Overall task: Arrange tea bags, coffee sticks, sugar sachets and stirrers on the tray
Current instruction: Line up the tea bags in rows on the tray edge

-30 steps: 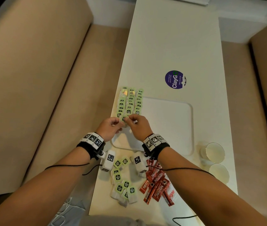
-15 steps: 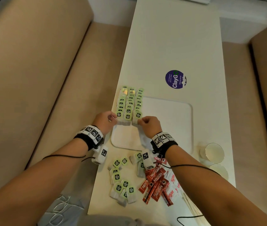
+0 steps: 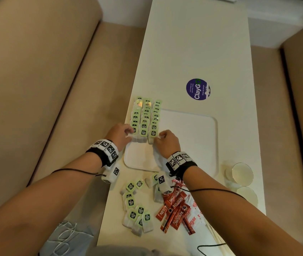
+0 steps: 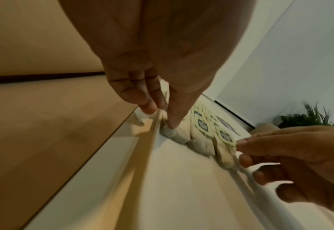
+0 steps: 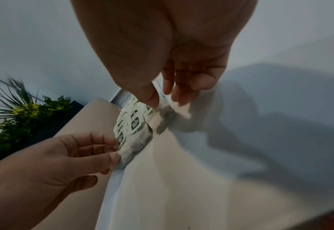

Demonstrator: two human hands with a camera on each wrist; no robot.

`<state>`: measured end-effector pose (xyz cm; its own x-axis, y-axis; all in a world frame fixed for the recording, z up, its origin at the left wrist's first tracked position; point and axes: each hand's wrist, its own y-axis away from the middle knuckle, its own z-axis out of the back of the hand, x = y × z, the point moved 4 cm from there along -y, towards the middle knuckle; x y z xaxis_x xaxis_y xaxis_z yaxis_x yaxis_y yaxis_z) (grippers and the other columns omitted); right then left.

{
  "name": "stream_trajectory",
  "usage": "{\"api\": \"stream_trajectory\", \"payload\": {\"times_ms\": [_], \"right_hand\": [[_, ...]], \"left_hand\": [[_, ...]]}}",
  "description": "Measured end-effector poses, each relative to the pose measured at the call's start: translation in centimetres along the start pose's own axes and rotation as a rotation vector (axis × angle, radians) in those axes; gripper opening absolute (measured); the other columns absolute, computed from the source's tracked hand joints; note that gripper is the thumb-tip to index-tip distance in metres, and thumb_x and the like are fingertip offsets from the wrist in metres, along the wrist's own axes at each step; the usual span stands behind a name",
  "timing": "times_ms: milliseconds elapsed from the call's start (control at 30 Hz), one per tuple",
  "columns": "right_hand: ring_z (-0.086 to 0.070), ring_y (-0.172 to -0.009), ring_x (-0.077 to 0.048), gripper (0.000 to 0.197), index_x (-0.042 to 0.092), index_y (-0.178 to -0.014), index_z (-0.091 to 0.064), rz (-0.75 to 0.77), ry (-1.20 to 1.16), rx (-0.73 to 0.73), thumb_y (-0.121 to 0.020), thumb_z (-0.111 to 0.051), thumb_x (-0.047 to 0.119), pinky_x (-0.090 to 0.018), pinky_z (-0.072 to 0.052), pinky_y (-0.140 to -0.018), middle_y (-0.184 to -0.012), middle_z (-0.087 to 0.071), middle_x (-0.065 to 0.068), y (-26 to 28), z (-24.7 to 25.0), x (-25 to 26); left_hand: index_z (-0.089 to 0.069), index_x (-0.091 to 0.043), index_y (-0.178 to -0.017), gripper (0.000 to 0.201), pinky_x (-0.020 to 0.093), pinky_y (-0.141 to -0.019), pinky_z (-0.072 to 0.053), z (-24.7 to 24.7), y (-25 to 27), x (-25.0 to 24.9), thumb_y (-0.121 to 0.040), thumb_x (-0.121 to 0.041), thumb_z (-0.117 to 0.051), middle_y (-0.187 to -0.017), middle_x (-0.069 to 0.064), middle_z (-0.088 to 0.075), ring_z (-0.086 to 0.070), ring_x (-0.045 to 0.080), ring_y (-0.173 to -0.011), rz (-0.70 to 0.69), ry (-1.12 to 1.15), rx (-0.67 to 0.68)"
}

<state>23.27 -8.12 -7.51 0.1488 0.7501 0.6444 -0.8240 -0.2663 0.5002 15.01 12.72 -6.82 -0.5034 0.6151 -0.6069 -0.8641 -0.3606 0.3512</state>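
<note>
A white tray (image 3: pixel 187 145) lies on the long white table. Three columns of green-tagged tea bags (image 3: pixel 145 117) fill its left part. My left hand (image 3: pixel 131 134) pinches the nearest tea bag of the left column (image 4: pixel 174 132), thumb on top, at the tray's left rim. My right hand (image 3: pixel 159 137) pinches the nearest tea bag of the right column (image 5: pixel 162 118) between thumb and fingers. Loose tea bags (image 3: pixel 135 209), red coffee sticks (image 3: pixel 174 209) and white sugar sachets (image 3: pixel 196 213) lie near the table's front edge, under my forearms.
Two paper cups (image 3: pixel 242 174) stand at the table's right edge beside the tray. A round purple sticker (image 3: pixel 198 89) lies beyond the tray. Beige benches (image 3: pixel 36 89) run along both sides. The tray's left rim is close to the table's left edge.
A second ago both hands met at the near end of the middle column. They have moved forward and apart to the outer columns; the last half second shows little movement.
</note>
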Motion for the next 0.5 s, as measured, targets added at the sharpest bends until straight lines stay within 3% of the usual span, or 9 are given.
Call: {"api": "stream_trajectory", "payload": {"times_ms": [67,167,267,333,500], "right_hand": [[-0.061,-0.111,-0.023,0.037,0.012,-0.128,-0.057,0.058,-0.083,-0.047,-0.094,-0.062,0.025,-0.033,-0.049,-0.095,-0.123,-0.063,-0.005,0.4,0.4,0.5],[-0.054,-0.125,-0.014,0.046,0.012,-0.142,-0.047,0.122,-0.203,-0.041,-0.098,-0.057,0.019,-0.027,-0.041,-0.104,-0.14,-0.055,-0.003,1.0,0.0,1.1],[-0.063,-0.111,-0.01,0.033,0.024,-0.124,-0.048,0.169,-0.247,-0.001,-0.093,-0.053,0.014,-0.043,-0.053,-0.1,-0.124,-0.065,0.008,1.4,-1.5,1.4],[-0.065,-0.108,-0.014,0.034,0.024,-0.122,-0.046,0.19,-0.26,0.024,-0.092,-0.052,0.01,-0.046,-0.054,-0.097,-0.121,-0.065,0.005,1.7,-2.5,1.5],[-0.06,-0.117,-0.016,0.046,0.012,-0.138,-0.037,0.241,-0.296,0.046,-0.094,-0.046,0.002,-0.036,-0.05,-0.101,-0.133,-0.059,-0.003,2.4,-3.5,2.0]], "left_hand": [[-0.063,-0.024,-0.098,0.025,0.026,-0.079,-0.046,-0.1,0.0,0.3,-0.082,-0.012,-0.079,-0.104,-0.001,-0.057,-0.059,0.017,-0.088,0.021,0.042,-0.032],[-0.057,-0.021,-0.12,0.042,0.027,-0.082,-0.049,-0.5,0.0,0.8,-0.084,-0.016,-0.078,-0.113,-0.004,-0.055,-0.06,0.016,-0.09,0.071,0.1,-0.056],[-0.05,-0.018,-0.137,0.057,0.036,-0.094,-0.05,-1.0,-0.2,0.7,-0.086,-0.016,-0.075,-0.119,0.0,-0.054,-0.059,0.021,-0.095,0.076,0.089,-0.045],[-0.055,-0.019,-0.132,0.05,0.035,-0.094,-0.049,-1.2,-0.4,0.3,-0.086,-0.013,-0.073,-0.115,0.001,-0.055,-0.056,0.02,-0.091,0.049,0.065,-0.033],[-0.059,-0.028,-0.122,0.045,0.031,-0.084,-0.048,-1.3,-0.8,0.3,-0.083,-0.011,-0.073,-0.106,0.001,-0.06,-0.055,0.016,-0.091,0.003,0.058,-0.02]]}}
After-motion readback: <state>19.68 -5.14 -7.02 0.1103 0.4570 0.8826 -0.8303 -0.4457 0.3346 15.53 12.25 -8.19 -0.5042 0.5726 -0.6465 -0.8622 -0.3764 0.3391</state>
